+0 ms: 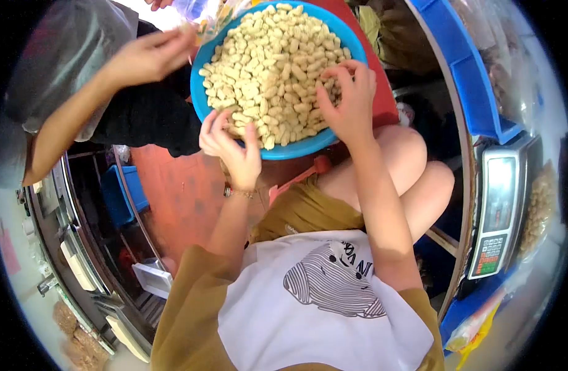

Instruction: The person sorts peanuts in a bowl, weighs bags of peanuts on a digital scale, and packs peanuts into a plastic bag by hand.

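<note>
A round blue basin [296, 150] full of unshelled peanuts [265, 68] stands in front of me at the top of the view. My left hand [231, 145] is at the basin's near left rim, its fingers apart and curved over the peanuts there. On the right side, my right hand [351, 99] reaches over the rim, with thumb and fingers spread and bent down onto the peanuts. No peanut is visibly gripped in either hand, though the fingertips are partly hidden among them.
A co-worker's hand [151, 57] is beside the basin's left edge, near a plastic bag. Under the basin is a red surface [383, 93]. To the right are a digital scale [498, 210] and a blue tray [460, 62]; a blue bin [124, 195] stands at left.
</note>
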### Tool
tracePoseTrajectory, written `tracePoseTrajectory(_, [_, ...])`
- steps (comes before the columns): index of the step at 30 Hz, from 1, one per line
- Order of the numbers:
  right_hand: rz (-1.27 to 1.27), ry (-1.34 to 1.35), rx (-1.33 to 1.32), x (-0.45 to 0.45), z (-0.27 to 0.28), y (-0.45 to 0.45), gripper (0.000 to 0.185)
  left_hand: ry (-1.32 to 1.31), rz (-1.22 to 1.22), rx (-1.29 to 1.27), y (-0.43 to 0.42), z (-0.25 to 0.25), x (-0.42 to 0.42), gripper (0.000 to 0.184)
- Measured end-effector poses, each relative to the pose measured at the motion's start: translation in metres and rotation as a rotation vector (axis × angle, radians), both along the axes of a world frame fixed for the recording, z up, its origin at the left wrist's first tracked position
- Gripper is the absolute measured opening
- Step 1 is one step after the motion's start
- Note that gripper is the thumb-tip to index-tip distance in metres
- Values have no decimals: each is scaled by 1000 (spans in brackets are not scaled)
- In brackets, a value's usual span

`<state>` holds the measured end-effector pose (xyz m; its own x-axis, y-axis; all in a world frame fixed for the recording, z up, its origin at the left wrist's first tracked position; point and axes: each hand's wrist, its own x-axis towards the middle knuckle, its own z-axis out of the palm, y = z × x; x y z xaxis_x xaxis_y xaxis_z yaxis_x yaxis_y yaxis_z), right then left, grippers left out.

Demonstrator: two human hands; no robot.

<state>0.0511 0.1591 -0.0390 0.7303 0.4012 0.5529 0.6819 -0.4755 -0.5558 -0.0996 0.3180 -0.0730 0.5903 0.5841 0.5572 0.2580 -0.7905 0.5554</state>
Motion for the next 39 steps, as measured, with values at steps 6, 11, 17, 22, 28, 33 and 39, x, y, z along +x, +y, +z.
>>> tracePoseTrajectory(6, [155,-48,-38,-22,-4,16,15,184,-162,142,-13,27,16,39])
tracePoseTrajectory(11, [171,-81,-122,-21,-8,23,22,344,-140,257,-10,30,19,40])
tracePoseTrajectory(17, [180,-108,-247,-21,0,30,22,306,-119,193,-3,17,20,43])
tracePoseTrajectory(22, [188,-54,-236,-18,-5,32,16,319,-136,200,-5,21,20,44])
tracePoseTrajectory(28, [179,-94,-180,-22,-8,38,12,301,-191,194,-2,21,20,46])
tracePoseTrajectory(33, [207,-48,-42,-21,-6,34,10,284,-202,180,-1,22,20,49])
tracePoseTrajectory(39, [81,-186,82,7,7,59,7,270,-195,207,0,23,22,52])
